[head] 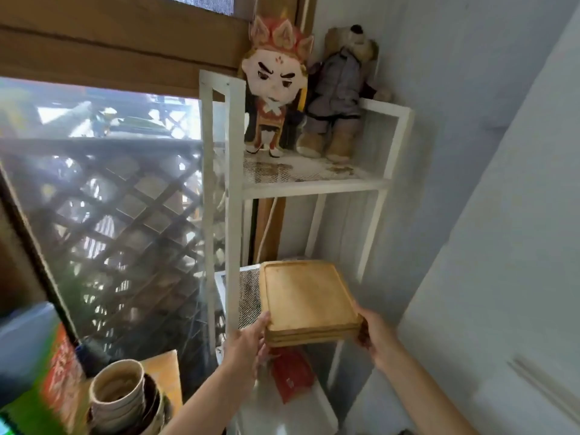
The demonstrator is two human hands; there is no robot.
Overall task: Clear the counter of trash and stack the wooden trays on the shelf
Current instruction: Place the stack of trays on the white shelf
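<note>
A stack of wooden trays [309, 298], pale brown with raised rims, rests partly on the middle mesh shelf of a white metal rack [233, 196]. Its near end sticks out past the shelf's front. My left hand [251, 337] grips the stack's near left corner. My right hand [373, 332] holds the near right corner. Both forearms reach up from the bottom of the view.
Two plush dolls [276, 86] stand on the rack's top shelf. A red packet [292, 373] lies on the shelf below the trays. Stacked bowls [120, 397] sit on the counter at lower left beside a colourful box [59, 368]. A lattice window is at left, a grey wall at right.
</note>
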